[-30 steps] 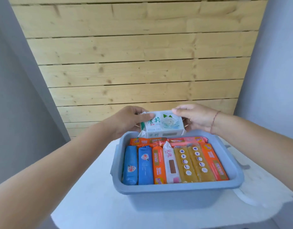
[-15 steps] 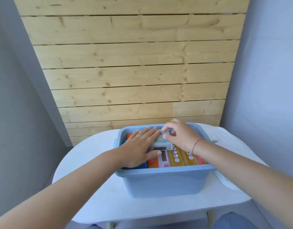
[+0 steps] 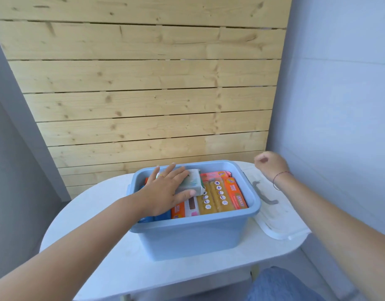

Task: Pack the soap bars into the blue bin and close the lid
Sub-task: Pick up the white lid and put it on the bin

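The blue bin (image 3: 193,233) stands on the white table, filled with several wrapped soap bars (image 3: 222,196) in orange, yellow, blue and white. A white-and-green soap pack (image 3: 192,181) lies on top of them at the back. My left hand (image 3: 165,190) rests flat on that pack, fingers spread. My right hand (image 3: 270,164) hovers to the right of the bin, above the far end of the white lid (image 3: 274,216), its fingers loosely curled with nothing in them. The lid lies flat on the table with its grey handle (image 3: 263,194) up.
The white table (image 3: 104,242) has rounded ends and its front edge is close to me. A wooden slat wall (image 3: 144,94) rises right behind it. A grey wall stands close on the left, a pale wall on the right. My knee in blue jeans (image 3: 280,285) is below the table.
The white-and-green pack went from held above the bin to lying on the bars. My right hand left it and swung out to the right over the lid.
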Available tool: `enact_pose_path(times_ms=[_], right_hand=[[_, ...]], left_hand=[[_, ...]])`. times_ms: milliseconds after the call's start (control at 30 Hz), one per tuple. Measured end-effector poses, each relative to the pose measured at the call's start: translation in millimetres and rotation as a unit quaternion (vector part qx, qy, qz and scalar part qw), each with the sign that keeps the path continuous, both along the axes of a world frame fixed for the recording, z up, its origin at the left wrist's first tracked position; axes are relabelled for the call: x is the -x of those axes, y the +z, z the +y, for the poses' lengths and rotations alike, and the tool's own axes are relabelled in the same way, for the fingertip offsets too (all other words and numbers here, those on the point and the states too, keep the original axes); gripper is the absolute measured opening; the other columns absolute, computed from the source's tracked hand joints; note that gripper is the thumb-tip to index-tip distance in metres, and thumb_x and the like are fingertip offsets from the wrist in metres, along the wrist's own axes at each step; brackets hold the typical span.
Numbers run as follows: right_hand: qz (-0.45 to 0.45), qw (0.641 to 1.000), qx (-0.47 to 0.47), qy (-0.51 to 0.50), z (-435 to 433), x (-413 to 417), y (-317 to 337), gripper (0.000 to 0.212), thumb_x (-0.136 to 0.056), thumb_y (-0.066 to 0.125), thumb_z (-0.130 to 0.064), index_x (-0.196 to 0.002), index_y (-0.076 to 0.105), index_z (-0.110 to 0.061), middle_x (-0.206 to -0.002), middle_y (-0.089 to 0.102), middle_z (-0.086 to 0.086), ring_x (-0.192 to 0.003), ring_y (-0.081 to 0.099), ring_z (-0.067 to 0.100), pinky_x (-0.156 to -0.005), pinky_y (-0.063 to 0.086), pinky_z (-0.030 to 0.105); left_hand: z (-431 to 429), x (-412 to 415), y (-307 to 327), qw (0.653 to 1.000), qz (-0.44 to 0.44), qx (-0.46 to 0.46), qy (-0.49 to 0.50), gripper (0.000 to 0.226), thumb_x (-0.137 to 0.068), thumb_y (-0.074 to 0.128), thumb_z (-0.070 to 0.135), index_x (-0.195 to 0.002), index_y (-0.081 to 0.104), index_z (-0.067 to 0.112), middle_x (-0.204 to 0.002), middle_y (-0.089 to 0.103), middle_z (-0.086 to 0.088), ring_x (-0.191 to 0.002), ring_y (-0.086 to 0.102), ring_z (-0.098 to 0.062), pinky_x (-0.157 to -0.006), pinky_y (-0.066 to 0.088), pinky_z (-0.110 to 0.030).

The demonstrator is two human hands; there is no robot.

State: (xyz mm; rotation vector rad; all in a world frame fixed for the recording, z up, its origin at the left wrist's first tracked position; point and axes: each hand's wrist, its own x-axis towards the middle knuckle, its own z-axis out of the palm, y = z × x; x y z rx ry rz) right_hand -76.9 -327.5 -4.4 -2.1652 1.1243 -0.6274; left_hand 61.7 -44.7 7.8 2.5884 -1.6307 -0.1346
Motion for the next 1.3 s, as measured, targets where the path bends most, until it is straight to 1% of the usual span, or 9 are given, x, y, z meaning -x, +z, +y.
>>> enact_pose_path(times_ms=[100,267,433,567,767,867,933,1167,1300], right_hand=[[0.191,0.980,-0.051,-0.031,-28.9,25.8,-37.6,0.045,-0.083,0.062,-0.034,-0.123,0.058,-0.014,-0.133,0.055,0.009,-0.125,0.049,0.031,-0.101,0.042,0.037],[0.250,0.957,-0.092,-0.115,-49.9,60.6,-62.4,0.071,-0.075,0.064,-0.053,-0.128,0.048,-0.010,-0.132,0.055,0.010,-0.121,0.053,0.031,-0.094,0.046,0.037],[0.192,0.952,-0.172,-0.163,-61.8,88.6,-81.6,0.075,-0.076,0.062,-0.056,-0.133,0.043,-0.011,-0.134,0.052,0.009,-0.121,0.052,0.032,-0.095,0.046,0.039],[0.092,0.955,-0.199,-0.198,-65.2,111.7,-102.8,0.076,-0.078,0.062,-0.052,-0.136,0.040,-0.009,-0.140,0.047,0.009,-0.127,0.047,0.033,-0.096,0.041,0.039],[-0.051,0.945,-0.249,-0.205,-51.8,134.5,-127.1,0.037,-0.077,0.065,-0.040,-0.097,0.052,-0.013,-0.094,0.061,0.004,-0.079,0.060,0.022,-0.070,0.049,0.034],[-0.106,0.934,-0.272,-0.205,-48.0,141.3,-132.1,0.034,-0.079,0.066,-0.032,-0.102,0.051,-0.013,-0.085,0.057,-0.004,-0.077,0.057,0.018,-0.066,0.044,0.031],[-0.139,0.925,-0.285,-0.210,-47.4,142.4,-136.5,0.032,-0.079,0.068,-0.029,-0.101,0.051,-0.013,-0.085,0.055,-0.004,-0.080,0.057,0.020,-0.070,0.047,0.034],[-0.181,0.910,-0.302,-0.218,-49.5,134.2,-136.6,0.027,-0.080,0.066,-0.024,-0.100,0.049,-0.014,-0.083,0.054,-0.004,-0.081,0.057,0.024,-0.078,0.052,0.039],[-0.174,0.913,-0.293,-0.226,-52.7,133.8,-136.2,0.026,-0.081,0.065,-0.024,-0.099,0.047,-0.014,-0.079,0.051,-0.009,-0.080,0.053,0.021,-0.070,0.044,0.030]], left_hand=[[-21.4,20.6,9.3,0.997,0.011,0.067,-0.027,0.069,-0.092,0.029,0.059,-0.151,0.018,0.023,-0.160,0.015,0.008,-0.148,-0.001,-0.011,-0.121,-0.004,-0.039],[-80.2,52.1,41.0,0.985,0.086,0.123,-0.082,0.052,-0.094,0.039,0.051,-0.138,0.043,0.024,-0.147,0.040,0.007,-0.142,0.022,-0.014,-0.116,0.013,-0.034],[-160.7,67.1,56.6,0.986,0.125,0.041,-0.103,0.045,-0.094,0.044,0.045,-0.133,0.050,0.023,-0.144,0.045,0.003,-0.133,0.037,-0.017,-0.109,0.026,-0.030],[-245.8,69.4,46.0,0.986,0.085,-0.127,-0.072,0.041,-0.096,0.039,0.036,-0.120,0.055,0.007,-0.123,0.054,-0.007,-0.116,0.049,-0.024,-0.094,0.036,-0.034],[-323.6,34.3,3.9,0.941,-0.095,-0.323,0.025,0.041,-0.092,0.034,0.015,-0.129,0.052,0.008,-0.132,0.053,-0.007,-0.107,0.054,-0.027,-0.084,0.043,-0.034],[-337.0,19.0,-10.9,0.910,-0.098,-0.399,0.059,0.021,-0.089,0.042,0.024,-0.101,0.059,0.022,-0.091,0.053,0.004,-0.098,0.052,-0.026,-0.077,0.039,-0.031],[-343.9,15.3,-19.5,0.895,-0.113,-0.426,0.069,0.021,-0.087,0.045,0.026,-0.105,0.056,0.029,-0.078,0.045,0.005,-0.093,0.048,-0.022,-0.077,0.039,-0.030],[-352.6,20.9,-45.4,0.908,-0.083,-0.401,0.086,0.053,-0.088,0.047,0.023,-0.139,0.042,0.013,-0.137,0.046,-0.009,-0.101,0.048,-0.027,-0.081,0.039,-0.032],[-356.2,24.8,-46.5,0.925,-0.034,-0.362,0.112,0.052,-0.091,0.045,0.016,-0.141,0.036,0.005,-0.139,0.045,-0.016,-0.107,0.051,-0.030,-0.083,0.039,-0.032]])
